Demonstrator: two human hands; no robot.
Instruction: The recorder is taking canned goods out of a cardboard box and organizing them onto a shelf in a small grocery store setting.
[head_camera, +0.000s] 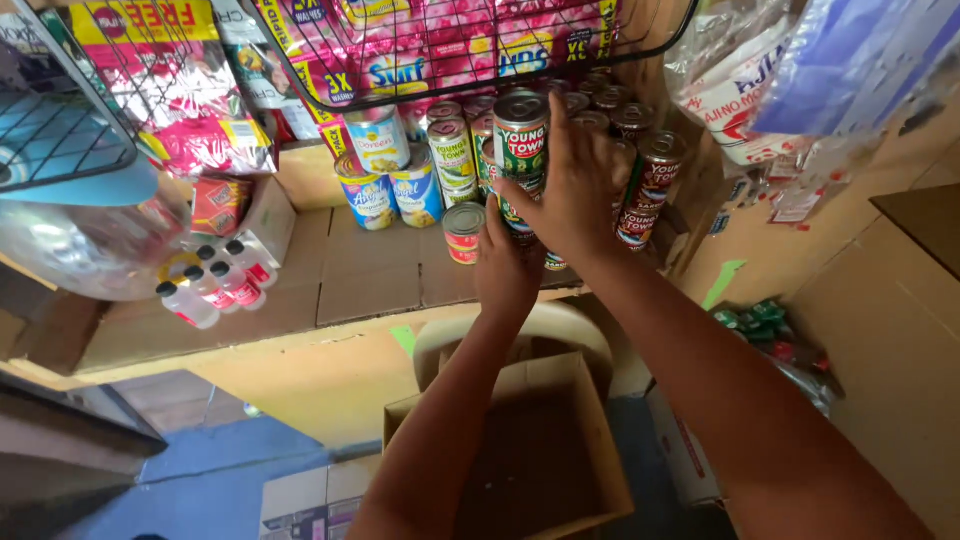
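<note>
The right hand (580, 190) is clasping the upright green-labelled can (520, 135) from its right side, while the left hand (507, 265) is pressing fingers against the lower can (515, 215) beneath.

Cans (455, 150) crowd the shelf (370, 275) all around the fingers (560, 130), stacked two high, with more cans behind and to the right. A wire basket (450, 60) hangs close above them. Left of the fingers, past the low can (463, 232), bare shelf lies open up to the small bottles (215, 280). Below the wrists sits an open box (545, 450).
</note>
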